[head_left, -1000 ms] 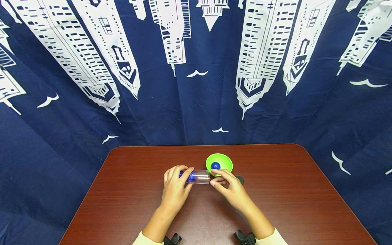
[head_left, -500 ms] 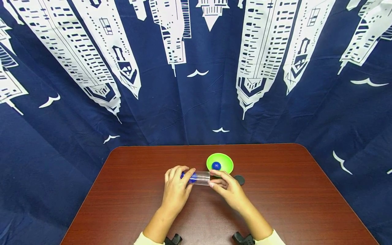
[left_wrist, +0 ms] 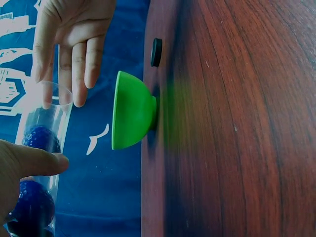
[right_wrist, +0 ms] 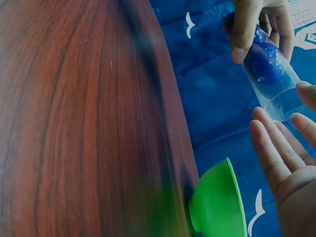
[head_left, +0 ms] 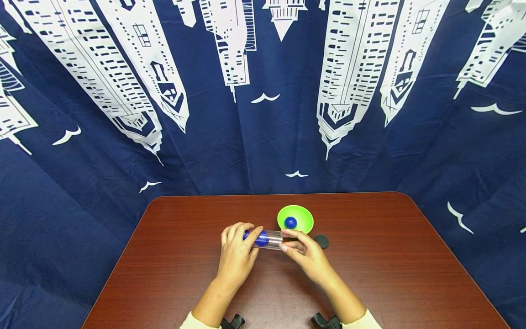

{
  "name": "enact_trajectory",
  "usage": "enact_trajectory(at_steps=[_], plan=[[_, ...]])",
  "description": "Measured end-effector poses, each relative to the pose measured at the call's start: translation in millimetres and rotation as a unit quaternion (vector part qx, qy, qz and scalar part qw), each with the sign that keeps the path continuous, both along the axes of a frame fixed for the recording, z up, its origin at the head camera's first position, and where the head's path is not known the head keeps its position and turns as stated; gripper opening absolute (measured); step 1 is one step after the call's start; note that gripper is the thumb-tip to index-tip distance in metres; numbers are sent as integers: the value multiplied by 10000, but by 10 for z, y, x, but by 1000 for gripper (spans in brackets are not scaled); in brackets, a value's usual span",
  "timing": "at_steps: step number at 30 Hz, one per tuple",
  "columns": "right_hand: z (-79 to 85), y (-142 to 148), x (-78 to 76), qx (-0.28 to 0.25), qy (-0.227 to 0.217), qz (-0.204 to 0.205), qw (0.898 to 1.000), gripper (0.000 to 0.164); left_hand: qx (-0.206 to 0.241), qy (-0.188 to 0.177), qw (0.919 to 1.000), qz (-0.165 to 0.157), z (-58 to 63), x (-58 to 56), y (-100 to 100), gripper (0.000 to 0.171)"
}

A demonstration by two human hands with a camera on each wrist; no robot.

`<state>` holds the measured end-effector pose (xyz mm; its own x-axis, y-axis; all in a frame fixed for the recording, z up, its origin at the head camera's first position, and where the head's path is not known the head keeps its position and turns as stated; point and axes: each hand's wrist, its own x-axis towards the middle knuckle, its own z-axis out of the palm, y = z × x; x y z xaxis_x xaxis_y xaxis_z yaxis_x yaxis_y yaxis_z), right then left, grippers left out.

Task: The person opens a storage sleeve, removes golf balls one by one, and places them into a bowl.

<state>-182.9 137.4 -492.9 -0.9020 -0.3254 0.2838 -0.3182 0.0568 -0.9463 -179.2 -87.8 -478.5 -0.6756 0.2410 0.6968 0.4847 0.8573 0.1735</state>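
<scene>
My left hand (head_left: 238, 246) grips a clear plastic tube (head_left: 274, 239) held sideways above the table. Blue textured balls (left_wrist: 42, 138) sit inside it, partly covered by my thumb in the left wrist view. The tube's far end is dark in the right wrist view, and its clear mouth points toward my right hand (head_left: 306, 253). That hand's fingers are extended, the thumb and fingertips right at the mouth's rim. Behind the hands stands a lime-green bowl (head_left: 305, 218) with one blue ball (head_left: 290, 222) in it.
A small black round disc (head_left: 321, 241) lies on the brown wooden table (head_left: 370, 256), right of the bowl and near my right hand. A dark blue curtain (head_left: 279, 137) with white building prints hangs behind the table's far edge.
The tube has shifted slightly right, and the ball nearest its mouth shows a little farther along. My right hand has come slightly lower and left, leaving more of the black disc in view.
</scene>
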Motion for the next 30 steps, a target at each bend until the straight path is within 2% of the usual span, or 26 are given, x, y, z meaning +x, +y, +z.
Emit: enact_trajectory(at_steps=[11, 30], plan=[[-7, 9, 9, -54, 103, 93, 9999, 44, 139, -108, 9998, 10, -6, 12, 21, 57], [-14, 3, 30, 101, 47, -162, 9998, 44, 212, -177, 9996, -26, -26, 14, 14, 54]])
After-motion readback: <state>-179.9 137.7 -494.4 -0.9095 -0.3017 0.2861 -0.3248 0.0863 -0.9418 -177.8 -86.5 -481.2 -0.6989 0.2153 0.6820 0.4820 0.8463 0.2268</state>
